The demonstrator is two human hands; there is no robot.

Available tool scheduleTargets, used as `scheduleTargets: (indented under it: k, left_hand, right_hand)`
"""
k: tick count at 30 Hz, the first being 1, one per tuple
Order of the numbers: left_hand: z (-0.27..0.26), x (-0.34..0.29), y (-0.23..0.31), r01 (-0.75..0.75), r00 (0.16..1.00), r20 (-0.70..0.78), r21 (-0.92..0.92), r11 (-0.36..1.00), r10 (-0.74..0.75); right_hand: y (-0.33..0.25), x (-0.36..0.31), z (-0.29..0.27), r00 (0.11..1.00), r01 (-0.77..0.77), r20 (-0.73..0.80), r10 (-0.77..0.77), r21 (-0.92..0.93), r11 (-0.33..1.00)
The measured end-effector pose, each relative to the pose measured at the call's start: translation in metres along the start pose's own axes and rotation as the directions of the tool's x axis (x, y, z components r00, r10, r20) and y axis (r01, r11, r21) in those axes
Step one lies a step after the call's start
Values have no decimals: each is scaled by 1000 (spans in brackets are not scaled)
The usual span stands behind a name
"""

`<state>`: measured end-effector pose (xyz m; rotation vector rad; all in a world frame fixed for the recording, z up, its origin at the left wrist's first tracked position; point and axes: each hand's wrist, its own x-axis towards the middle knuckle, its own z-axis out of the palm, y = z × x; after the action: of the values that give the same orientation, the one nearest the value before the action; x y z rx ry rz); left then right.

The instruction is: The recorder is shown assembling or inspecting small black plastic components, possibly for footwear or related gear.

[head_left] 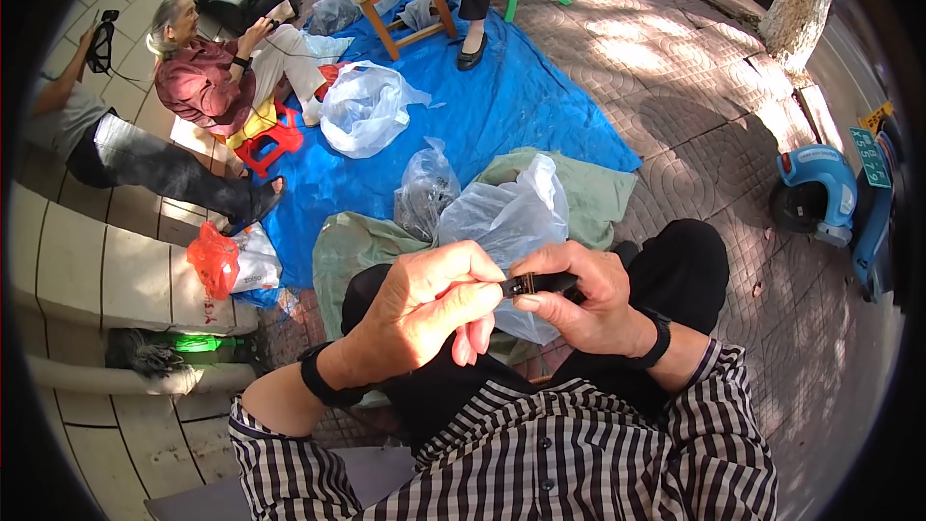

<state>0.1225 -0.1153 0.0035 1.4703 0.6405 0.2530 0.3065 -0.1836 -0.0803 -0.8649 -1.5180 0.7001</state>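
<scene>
Black strap piece (540, 283) | pinched between left hand (424, 304), right hand (579, 297)

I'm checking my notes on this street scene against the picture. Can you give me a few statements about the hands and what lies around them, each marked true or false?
1. Both hands hold one small dark strap-like piece between them. True: the left hand and right hand pinch it from either end.
2. The tarp on the pavement is red. False: the tarp is blue.
3. A pale plastic bag sits just beyond the hands. True.
4. The person wears a plain white shirt. False: the shirt is striped dark and light.
5. Each wrist carries a dark band. True.
6. The small stool by the seated person at upper left is green. False: that stool is red.
</scene>
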Motion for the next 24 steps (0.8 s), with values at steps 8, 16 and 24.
scheduleTargets:
  k: [8, 16, 24]
  left_hand:
    - [4, 2, 7, -115, 993, -7, 218, 969, 120]
    - [8, 4, 10, -104, 993, -30, 233, 967, 114]
    - [14, 2, 8, -133, 984, -57, 410, 902, 171]
  right_hand:
    - [5, 2, 2, 975, 198, -85, -203, -62, 978]
    - [6, 1, -1, 973, 211, -82, -217, -75, 975]
    - [4, 1, -4, 940, 323, -33, -338, -228, 919]
